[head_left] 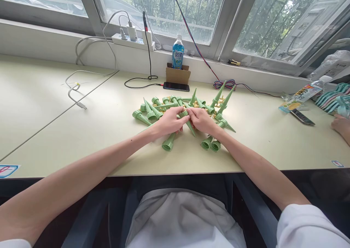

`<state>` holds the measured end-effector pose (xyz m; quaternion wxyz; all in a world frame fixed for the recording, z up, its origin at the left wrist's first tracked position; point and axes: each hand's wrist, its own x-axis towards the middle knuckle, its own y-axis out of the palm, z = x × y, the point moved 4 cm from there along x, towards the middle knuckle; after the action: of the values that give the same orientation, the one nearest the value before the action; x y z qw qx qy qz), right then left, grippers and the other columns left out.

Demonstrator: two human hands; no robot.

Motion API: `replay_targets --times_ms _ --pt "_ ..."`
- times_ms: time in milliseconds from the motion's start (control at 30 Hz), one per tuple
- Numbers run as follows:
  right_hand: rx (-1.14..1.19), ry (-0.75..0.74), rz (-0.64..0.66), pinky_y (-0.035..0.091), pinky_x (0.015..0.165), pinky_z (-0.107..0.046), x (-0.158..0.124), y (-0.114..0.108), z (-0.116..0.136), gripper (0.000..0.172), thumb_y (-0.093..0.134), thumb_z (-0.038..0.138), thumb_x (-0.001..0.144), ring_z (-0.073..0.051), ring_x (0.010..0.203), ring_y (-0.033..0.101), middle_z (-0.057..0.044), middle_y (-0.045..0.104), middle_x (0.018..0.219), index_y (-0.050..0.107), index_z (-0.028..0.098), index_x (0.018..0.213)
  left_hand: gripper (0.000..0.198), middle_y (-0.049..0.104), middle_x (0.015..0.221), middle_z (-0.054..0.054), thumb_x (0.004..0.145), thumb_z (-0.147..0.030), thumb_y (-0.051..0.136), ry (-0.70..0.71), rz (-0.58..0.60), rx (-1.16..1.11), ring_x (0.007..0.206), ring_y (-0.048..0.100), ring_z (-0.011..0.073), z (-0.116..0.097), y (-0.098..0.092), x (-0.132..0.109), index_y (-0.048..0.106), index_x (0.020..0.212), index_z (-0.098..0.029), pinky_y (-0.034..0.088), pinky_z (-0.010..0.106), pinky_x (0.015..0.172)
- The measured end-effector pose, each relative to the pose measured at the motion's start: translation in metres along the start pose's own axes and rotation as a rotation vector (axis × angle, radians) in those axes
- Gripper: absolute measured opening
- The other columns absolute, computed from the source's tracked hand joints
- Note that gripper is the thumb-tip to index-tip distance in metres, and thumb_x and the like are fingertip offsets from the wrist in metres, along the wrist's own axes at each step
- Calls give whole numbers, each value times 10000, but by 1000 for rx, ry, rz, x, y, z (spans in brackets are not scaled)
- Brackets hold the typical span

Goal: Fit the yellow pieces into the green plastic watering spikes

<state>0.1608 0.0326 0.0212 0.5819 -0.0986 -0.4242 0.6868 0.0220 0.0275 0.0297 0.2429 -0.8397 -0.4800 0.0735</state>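
Note:
Both hands meet over a pile of green plastic watering spikes in the middle of the table. My left hand (171, 121) is closed around one green watering spike (190, 127), its tip slanting down to the right. The fingers of my right hand (201, 119) pinch at the upper part of this spike; any small piece between them is hidden. Around the hands lie several more spikes, such as a green spike (141, 117) at the left and a green spike (168, 142) in front. Small yellow plastic parts (218, 101) lie among the spikes behind my right hand.
A blue-labelled bottle (178, 54) stands in a cardboard box (177, 75) behind a black phone (176, 86). Cables run from a power strip (128, 41). At the right are a drink bottle (303, 95), a second phone (302, 117) and another person's hand (341, 126).

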Motion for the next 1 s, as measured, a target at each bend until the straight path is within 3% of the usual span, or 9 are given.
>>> replay_targets --times_ms 1000 --pt "-3 -2 -4 355 603 -291 0 -1 1 417 372 365 1010 -142 533 431 19 467 507 384 219 620 136 602 630 -14 864 -328 554 6 -10 15 508 606 129 -1 0 -1 527 806 -207 471 227 476"
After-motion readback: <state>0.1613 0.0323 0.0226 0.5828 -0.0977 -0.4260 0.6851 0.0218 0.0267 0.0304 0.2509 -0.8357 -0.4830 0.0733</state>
